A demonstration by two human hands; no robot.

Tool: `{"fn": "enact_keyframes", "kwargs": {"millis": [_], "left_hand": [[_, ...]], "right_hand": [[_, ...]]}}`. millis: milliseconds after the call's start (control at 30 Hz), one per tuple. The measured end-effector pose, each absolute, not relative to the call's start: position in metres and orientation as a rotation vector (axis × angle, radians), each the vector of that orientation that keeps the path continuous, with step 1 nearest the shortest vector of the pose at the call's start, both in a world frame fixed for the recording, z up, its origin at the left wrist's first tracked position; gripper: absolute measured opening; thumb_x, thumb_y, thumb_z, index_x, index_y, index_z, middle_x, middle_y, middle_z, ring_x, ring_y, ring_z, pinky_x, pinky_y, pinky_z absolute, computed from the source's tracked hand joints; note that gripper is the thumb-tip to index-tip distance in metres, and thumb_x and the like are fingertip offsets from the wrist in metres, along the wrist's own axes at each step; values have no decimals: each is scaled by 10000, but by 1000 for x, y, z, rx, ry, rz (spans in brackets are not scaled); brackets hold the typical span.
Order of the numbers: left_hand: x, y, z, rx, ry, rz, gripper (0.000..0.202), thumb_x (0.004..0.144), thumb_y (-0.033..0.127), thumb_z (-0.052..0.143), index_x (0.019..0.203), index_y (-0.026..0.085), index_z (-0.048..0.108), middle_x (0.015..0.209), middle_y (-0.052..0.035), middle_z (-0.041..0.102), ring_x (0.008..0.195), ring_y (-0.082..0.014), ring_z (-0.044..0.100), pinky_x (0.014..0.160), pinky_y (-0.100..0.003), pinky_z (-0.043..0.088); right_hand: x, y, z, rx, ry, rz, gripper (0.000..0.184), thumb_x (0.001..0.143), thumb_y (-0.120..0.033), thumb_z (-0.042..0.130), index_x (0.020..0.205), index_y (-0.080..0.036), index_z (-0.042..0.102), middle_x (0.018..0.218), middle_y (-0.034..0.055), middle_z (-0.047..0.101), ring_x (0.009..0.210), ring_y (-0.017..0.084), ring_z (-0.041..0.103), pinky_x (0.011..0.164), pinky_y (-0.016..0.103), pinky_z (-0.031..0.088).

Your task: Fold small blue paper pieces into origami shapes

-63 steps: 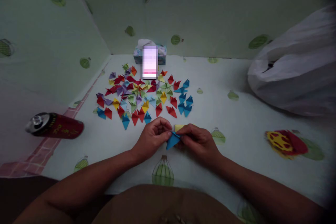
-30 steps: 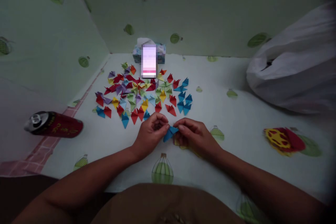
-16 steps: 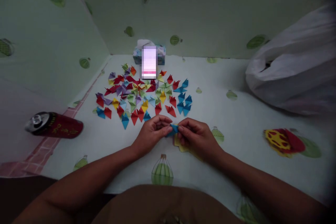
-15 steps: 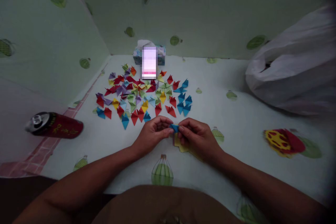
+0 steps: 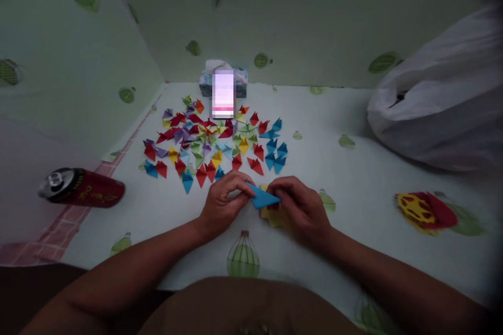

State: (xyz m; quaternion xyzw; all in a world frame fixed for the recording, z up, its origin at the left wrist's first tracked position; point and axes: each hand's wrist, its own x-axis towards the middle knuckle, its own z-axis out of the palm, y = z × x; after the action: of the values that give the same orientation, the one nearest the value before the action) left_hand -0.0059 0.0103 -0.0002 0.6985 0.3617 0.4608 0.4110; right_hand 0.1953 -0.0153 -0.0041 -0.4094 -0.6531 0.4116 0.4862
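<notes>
A folded piece of blue origami paper (image 5: 263, 197), roughly triangular, is held between my two hands above the near part of the table. My left hand (image 5: 227, 199) pinches its left end between thumb and fingers. At the pointed right end, my right hand (image 5: 302, 207) grips it with curled fingers. Under my right hand lies some yellow paper (image 5: 271, 215), partly hidden by the hand. Many small folded paper pieces (image 5: 210, 170) in red, blue, yellow, green and purple spread over the table beyond my hands.
A lit phone (image 5: 223, 93) leans on a tissue box (image 5: 204, 84) at the back. On the left a red drink can (image 5: 94, 187) lies on its side. A white plastic bag (image 5: 440, 115) stands at right, with a red and yellow item (image 5: 426, 213) nearer me on the table (image 5: 346, 167).
The blue paper shows a larger, flat triangular face now. My hands have moved slightly apart along it, and more of the yellow paper's top edge shows.
</notes>
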Motion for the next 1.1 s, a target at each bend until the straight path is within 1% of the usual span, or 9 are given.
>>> {"fn": "enact_keyframes", "kwargs": {"millis": [133, 267, 367, 433, 567, 667, 800, 900, 1100], "left_hand": [[-7, 12, -4, 1782, 875, 1138, 139, 862, 93, 646, 782, 202, 681, 911, -42, 687, 857, -157, 650, 794, -292, 510], [-6, 12, -6, 1737, 854, 1104, 116, 872, 107, 621, 819, 191, 680, 892, -41, 682, 845, -155, 648, 787, -286, 513], [-3, 9, -6, 1511, 898, 1081, 90, 891, 169, 611, 970, 189, 650, 908, -36, 664, 813, -139, 638, 748, -263, 519], [-1, 7, -5, 1376, 916, 1039, 173, 868, 217, 661, 1031, 186, 611, 924, -36, 656, 805, -133, 636, 745, -256, 524], [3, 3, -4, 1349, 930, 957, 344, 757, 221, 781, 1027, 177, 573, 904, -33, 657, 820, -142, 637, 778, -263, 527], [4, 2, -3, 1411, 965, 990, 233, 800, 212, 725, 981, 171, 584, 886, -30, 652, 789, -131, 627, 750, -255, 524], [1, 4, -2, 1482, 990, 1000, 120, 834, 198, 668, 935, 163, 613, 851, -25, 655, 765, -123, 620, 734, -249, 516], [1, 4, -1, 1472, 974, 959, 111, 843, 208, 661, 937, 160, 628, 856, -30, 663, 760, -122, 619, 719, -246, 509], [2, 5, -1, 1298, 963, 918, 117, 854, 248, 656, 925, 164, 615, 746, 4, 617, 651, -102, 584, 611, -215, 488]], "right_hand": [[192, -13, -3, -1026, -1186, 1559, 231, 978, -418, 532, 990, -204, 616, 722, 4, 648, 532, 117, 600, 518, 250, 484], [187, -11, -1, -1089, -1148, 1807, 308, 828, -452, 731, 809, -172, 605, 634, -1, 660, 465, 96, 576, 450, 202, 404], [185, -13, 0, -1141, -1077, 1764, 300, 822, -424, 741, 766, -174, 584, 624, -10, 667, 451, 86, 574, 448, 195, 411], [185, -14, 1, -1140, -1062, 1699, 282, 849, -412, 716, 764, -179, 581, 586, -20, 654, 446, 85, 563, 457, 200, 425], [186, -17, 3, -1156, -1109, 1628, 278, 860, -398, 700, 749, -178, 571, 546, -16, 638, 462, 94, 559, 485, 217, 441], [185, -18, 4, -1151, -1170, 1665, 278, 873, -386, 678, 743, -180, 544, 569, -7, 635, 484, 98, 562, 503, 228, 443], [184, -15, 0, -1082, -1213, 1564, 189, 849, -284, 693, 952, -191, 566, 714, -23, 606, 607, 106, 579, 572, 240, 468], [185, -13, -3, -1003, -1251, 1457, 364, 823, -206, 705, 1152, -219, 549, 856, -11, 588, 724, 111, 572, 644, 248, 475], [188, -13, -2, -933, -1355, 1493, 379, 837, -131, 650, 1187, -235, 547, 891, -5, 559, 727, 107, 527, 630, 247, 438]]}}
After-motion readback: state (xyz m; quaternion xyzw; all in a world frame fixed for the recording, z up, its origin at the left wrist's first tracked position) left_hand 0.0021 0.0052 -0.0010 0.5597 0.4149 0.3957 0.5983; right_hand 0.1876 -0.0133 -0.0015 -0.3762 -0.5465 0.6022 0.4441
